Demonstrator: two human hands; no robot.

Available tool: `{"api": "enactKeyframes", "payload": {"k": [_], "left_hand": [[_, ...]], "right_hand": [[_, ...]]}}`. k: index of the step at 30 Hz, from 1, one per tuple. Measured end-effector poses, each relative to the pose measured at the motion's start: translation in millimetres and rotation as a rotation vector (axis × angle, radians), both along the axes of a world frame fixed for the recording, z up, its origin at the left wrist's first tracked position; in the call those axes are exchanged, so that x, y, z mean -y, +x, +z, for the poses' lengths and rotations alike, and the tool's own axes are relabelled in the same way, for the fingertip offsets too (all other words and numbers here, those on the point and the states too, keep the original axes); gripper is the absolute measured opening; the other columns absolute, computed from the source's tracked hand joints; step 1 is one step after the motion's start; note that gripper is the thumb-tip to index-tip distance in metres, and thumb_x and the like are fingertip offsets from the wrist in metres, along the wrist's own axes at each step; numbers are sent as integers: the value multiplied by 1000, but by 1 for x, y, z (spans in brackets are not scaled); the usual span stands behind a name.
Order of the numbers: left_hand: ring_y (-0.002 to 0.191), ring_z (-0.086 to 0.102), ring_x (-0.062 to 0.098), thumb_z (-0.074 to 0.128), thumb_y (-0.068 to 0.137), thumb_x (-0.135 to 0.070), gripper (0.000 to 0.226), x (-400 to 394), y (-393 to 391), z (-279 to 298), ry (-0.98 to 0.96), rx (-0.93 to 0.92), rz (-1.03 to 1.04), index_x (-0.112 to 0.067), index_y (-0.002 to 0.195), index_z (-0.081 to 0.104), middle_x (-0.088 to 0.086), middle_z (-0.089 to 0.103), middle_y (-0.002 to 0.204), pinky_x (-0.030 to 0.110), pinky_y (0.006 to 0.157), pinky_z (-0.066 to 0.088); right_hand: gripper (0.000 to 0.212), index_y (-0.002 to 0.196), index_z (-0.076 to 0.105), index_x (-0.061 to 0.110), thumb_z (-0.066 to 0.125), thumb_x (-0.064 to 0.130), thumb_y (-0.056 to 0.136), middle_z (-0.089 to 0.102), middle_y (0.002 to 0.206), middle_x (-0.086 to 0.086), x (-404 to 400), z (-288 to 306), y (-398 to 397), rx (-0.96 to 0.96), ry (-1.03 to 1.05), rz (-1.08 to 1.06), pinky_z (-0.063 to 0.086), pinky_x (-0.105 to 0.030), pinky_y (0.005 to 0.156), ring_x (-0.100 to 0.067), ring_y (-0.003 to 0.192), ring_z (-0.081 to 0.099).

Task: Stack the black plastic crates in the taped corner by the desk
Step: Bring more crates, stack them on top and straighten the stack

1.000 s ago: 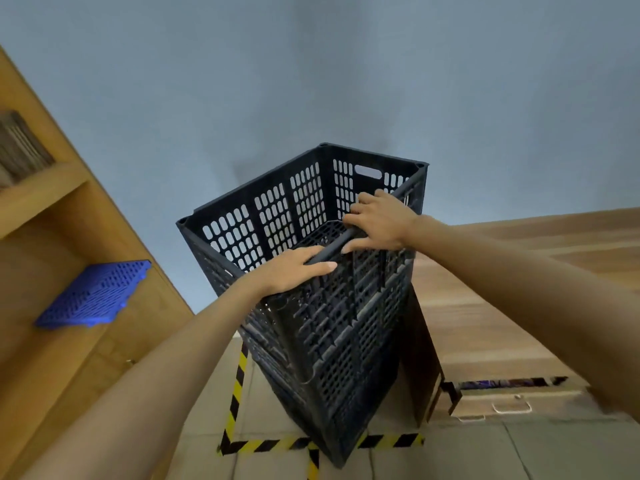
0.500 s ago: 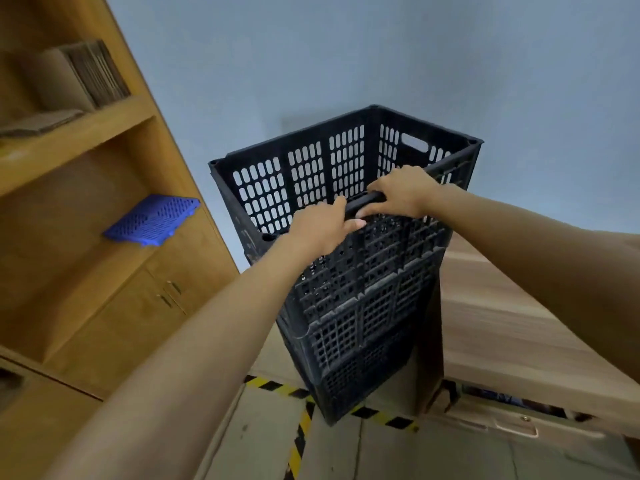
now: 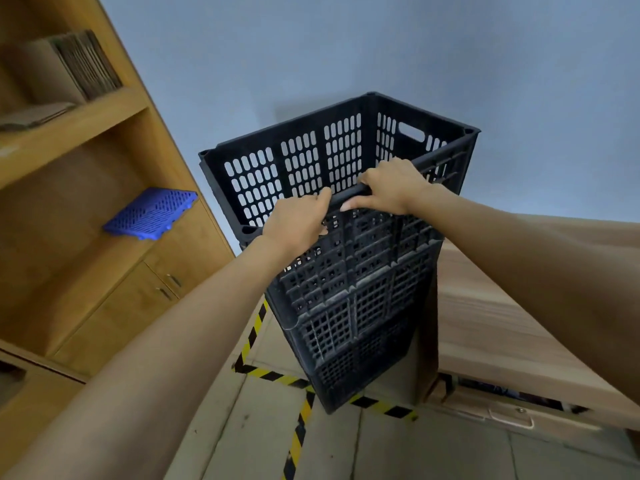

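Note:
A stack of black slotted plastic crates (image 3: 356, 306) stands on the floor inside the yellow-and-black tape (image 3: 273, 375), against the side of the wooden desk (image 3: 491, 334). The top crate (image 3: 311, 164) is open and empty. My left hand (image 3: 298, 223) grips its near rim left of centre. My right hand (image 3: 391, 190) grips the same rim just to the right, fingers curled over the edge. The stack's lowest part sits near the tape corner; how many crates lie beneath is hard to tell.
A wooden shelf unit (image 3: 79, 209) rises on the left with a blue plastic grid panel (image 3: 150, 214) on a shelf and cardboard (image 3: 69, 67) higher up. Cabinet doors (image 3: 149, 296) lie below. A desk drawer with a handle (image 3: 509, 419) is open at lower right. Blue-grey wall behind.
The view swung right and down slightly, so the stack sits more central. Both hands stayed on the top crate's near rim, curling tighter over it than a second ago.

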State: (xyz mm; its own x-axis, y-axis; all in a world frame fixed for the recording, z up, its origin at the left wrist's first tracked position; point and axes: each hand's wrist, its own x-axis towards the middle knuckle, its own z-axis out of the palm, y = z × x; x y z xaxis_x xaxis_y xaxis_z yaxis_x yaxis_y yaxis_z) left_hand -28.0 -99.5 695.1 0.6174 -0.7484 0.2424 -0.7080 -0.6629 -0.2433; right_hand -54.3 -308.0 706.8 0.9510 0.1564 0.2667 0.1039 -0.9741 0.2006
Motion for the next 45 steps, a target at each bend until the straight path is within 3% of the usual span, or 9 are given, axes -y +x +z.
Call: {"api": "enactKeyframes", "payload": {"k": [4,16,25,27,31,36,42,45], "left_hand": [[71,64,30,64,90,-31,45,-7,9,-2,-12,15,-39,-10,122,41,5,66,89,35,54,38],[69,64,27,65,89,-38,46,-38,47,-3,-7,25,-155,-13,119,41,3,67,87,35,54,46],[59,60,27,65,87,-44,44,-73,107,0,-31,34,-301,-20,106,33,0,65,76,30,50,37],[53,53,23,65,87,-45,43,-75,115,2,-30,49,-312,-20,103,34,-3,61,71,28,49,34],[52,46,20,68,86,-42,43,-77,125,-1,-46,87,-314,-19,107,38,-2,65,74,27,50,32],[55,43,18,64,89,-43,39,-76,124,-2,-17,73,-256,-16,110,46,-7,56,72,29,50,32],[51,42,18,64,89,-43,39,-79,120,-2,-27,74,-250,-15,108,44,-10,47,67,26,43,19],[54,48,19,63,89,-42,37,-81,118,-3,-35,49,-251,-16,109,44,-7,58,72,28,45,29]], "right_hand": [[87,78,61,11,26,90,70,42,55,2,-6,-1,0,-7,5,-26,44,-34,61,-24,59,50],[80,70,54,11,29,88,72,42,53,1,-39,-4,9,31,22,-125,35,-29,54,-20,54,47],[70,59,38,16,37,84,74,40,53,2,-85,-3,39,22,100,-265,27,-28,50,-14,47,37],[71,61,44,16,35,85,74,42,52,2,-89,-4,47,21,85,-286,24,-26,47,-13,46,36],[80,75,62,14,29,87,74,46,54,2,-86,-6,56,37,30,-260,34,-28,54,-18,54,48],[73,88,59,20,33,86,74,58,69,0,-68,5,57,-66,-2,-101,37,-28,58,-22,65,57],[71,69,56,18,39,87,69,47,52,5,-67,-1,53,-12,65,-170,30,-23,49,-19,54,52],[77,79,65,21,32,90,66,44,50,8,-70,-8,50,90,45,-186,24,-22,49,-17,54,50]]}}
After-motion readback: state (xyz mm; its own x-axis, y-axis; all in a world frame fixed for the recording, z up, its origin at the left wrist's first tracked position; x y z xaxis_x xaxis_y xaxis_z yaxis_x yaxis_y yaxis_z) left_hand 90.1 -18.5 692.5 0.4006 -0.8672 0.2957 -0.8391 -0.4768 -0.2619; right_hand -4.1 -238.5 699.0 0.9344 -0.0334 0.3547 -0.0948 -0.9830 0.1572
